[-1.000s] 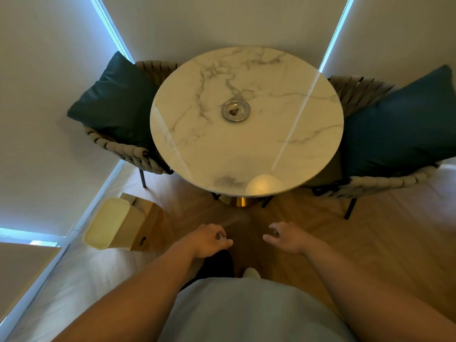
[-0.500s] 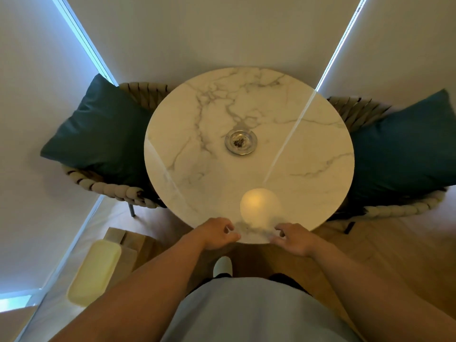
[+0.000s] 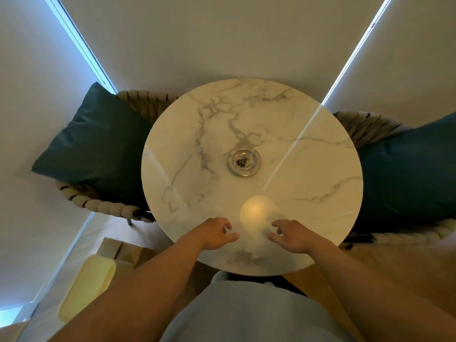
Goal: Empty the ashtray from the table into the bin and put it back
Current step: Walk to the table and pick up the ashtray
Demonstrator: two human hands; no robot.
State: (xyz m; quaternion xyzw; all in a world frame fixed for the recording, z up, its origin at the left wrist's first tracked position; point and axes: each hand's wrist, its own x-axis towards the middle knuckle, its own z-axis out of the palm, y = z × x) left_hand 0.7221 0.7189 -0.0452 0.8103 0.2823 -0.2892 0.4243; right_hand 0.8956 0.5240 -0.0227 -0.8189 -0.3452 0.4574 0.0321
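Observation:
A round metal ashtray [image 3: 244, 162] with dark ash in it sits near the middle of the round marble table [image 3: 320, 169]. My left hand [image 3: 214, 233] and my right hand [image 3: 291, 235] hover over the table's near edge, fingers loosely curled and apart, holding nothing. Both hands are well short of the ashtray. The bin [image 3: 86, 287], with a pale yellow lid and wooden sides, stands on the floor at the lower left, beside my left forearm.
Two woven rope chairs flank the table, each with a dark teal cushion: left cushion [image 3: 96, 144], right cushion [image 3: 409, 174]. Closed blinds form the walls behind. A warm lamp reflection [image 3: 256, 213] glows on the tabletop between my hands and the ashtray.
The view has closed in on the table. Both hands have moved from over the floor to over the table's near edge, and the ashtray now lies nearer to them.

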